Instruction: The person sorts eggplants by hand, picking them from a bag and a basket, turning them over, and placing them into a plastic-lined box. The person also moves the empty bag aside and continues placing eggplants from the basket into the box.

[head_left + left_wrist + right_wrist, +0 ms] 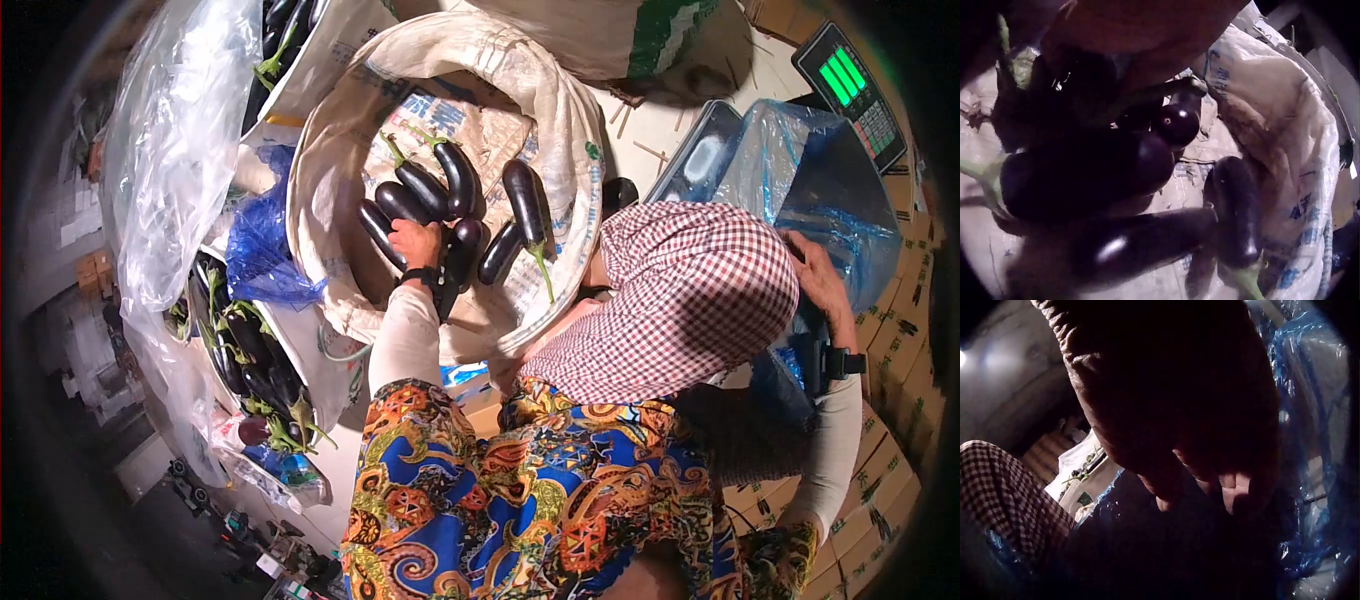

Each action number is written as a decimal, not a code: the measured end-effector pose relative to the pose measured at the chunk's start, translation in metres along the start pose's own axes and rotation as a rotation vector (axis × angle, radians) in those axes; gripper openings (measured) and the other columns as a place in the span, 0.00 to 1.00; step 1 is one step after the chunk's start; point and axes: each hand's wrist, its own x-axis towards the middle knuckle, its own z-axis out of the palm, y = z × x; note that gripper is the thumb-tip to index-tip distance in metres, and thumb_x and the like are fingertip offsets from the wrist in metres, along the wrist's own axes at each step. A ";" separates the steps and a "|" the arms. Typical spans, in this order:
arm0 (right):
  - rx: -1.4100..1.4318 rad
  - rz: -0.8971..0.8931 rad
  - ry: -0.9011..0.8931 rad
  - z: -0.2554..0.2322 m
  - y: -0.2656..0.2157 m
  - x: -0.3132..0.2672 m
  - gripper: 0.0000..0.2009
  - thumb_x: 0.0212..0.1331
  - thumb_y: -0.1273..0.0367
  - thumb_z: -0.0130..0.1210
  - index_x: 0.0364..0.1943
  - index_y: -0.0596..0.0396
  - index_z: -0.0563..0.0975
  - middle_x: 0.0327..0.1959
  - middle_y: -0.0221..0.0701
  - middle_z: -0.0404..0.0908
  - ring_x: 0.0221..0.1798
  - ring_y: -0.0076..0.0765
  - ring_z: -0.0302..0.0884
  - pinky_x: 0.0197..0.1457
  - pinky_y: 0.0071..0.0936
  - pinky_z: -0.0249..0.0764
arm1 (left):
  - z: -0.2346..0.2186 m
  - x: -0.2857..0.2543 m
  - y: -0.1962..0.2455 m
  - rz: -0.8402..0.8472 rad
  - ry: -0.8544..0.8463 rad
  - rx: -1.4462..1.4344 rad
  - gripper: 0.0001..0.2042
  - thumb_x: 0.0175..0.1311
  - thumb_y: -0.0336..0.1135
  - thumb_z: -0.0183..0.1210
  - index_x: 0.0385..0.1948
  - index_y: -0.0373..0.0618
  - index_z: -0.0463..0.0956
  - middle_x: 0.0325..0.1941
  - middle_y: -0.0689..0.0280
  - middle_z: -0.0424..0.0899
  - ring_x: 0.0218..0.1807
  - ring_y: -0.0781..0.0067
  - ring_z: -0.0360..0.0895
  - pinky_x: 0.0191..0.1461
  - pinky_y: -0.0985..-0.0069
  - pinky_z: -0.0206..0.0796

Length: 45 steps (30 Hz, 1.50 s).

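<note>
The head view looks steeply down from high up, wide enough for the sack (572, 130) and blue bag (850, 180). The left-wrist view peers into the sack from close by, sharing its eggplants (522, 198) with the head view; the right-wrist view faces its hand (1179, 412) closely, beside the bag.
</note>
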 end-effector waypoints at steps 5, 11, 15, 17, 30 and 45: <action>-0.077 0.061 0.017 0.004 -0.001 0.001 0.31 0.62 0.51 0.51 0.62 0.60 0.70 0.61 0.47 0.74 0.64 0.47 0.72 0.68 0.38 0.64 | -0.006 -0.021 -0.002 0.077 -0.090 -0.130 0.34 0.47 0.40 0.71 0.48 0.31 0.60 0.49 0.35 0.72 0.54 0.37 0.73 0.60 0.52 0.67; -0.069 -0.010 -0.005 0.011 0.005 0.006 0.26 0.66 0.54 0.49 0.62 0.57 0.71 0.59 0.46 0.75 0.63 0.47 0.72 0.67 0.38 0.65 | 0.003 -0.014 0.008 -0.130 -0.191 -0.204 0.37 0.45 0.43 0.73 0.50 0.34 0.58 0.49 0.39 0.75 0.52 0.36 0.76 0.58 0.53 0.69; -0.058 -0.013 -0.003 0.014 0.011 0.006 0.26 0.67 0.54 0.48 0.60 0.59 0.72 0.58 0.46 0.76 0.62 0.47 0.73 0.66 0.38 0.66 | -0.006 -0.020 -0.022 -0.070 -0.398 -0.222 0.38 0.44 0.45 0.74 0.51 0.35 0.61 0.50 0.41 0.77 0.54 0.41 0.76 0.59 0.57 0.68; -0.072 -0.032 -0.014 0.013 0.013 0.008 0.25 0.68 0.54 0.48 0.60 0.59 0.72 0.58 0.45 0.76 0.62 0.47 0.73 0.66 0.38 0.66 | -0.009 -0.030 -0.037 0.012 -0.398 -0.155 0.37 0.44 0.44 0.73 0.52 0.35 0.61 0.49 0.41 0.76 0.53 0.38 0.75 0.59 0.56 0.67; -0.094 -0.034 0.002 0.013 0.001 0.000 0.27 0.66 0.52 0.47 0.59 0.61 0.72 0.59 0.48 0.75 0.62 0.51 0.72 0.66 0.39 0.64 | -0.007 -0.073 0.084 0.669 -0.123 -0.379 0.23 0.56 0.46 0.64 0.44 0.36 0.70 0.41 0.45 0.76 0.44 0.41 0.75 0.50 0.53 0.67; 0.042 -0.077 0.081 -0.011 -0.034 -0.013 0.27 0.61 0.55 0.55 0.58 0.62 0.73 0.55 0.48 0.78 0.57 0.47 0.76 0.61 0.36 0.69 | -0.049 -0.058 0.122 0.018 -0.980 -1.709 0.19 0.59 0.28 0.59 0.52 0.41 0.70 0.43 0.65 0.80 0.45 0.68 0.79 0.53 0.64 0.73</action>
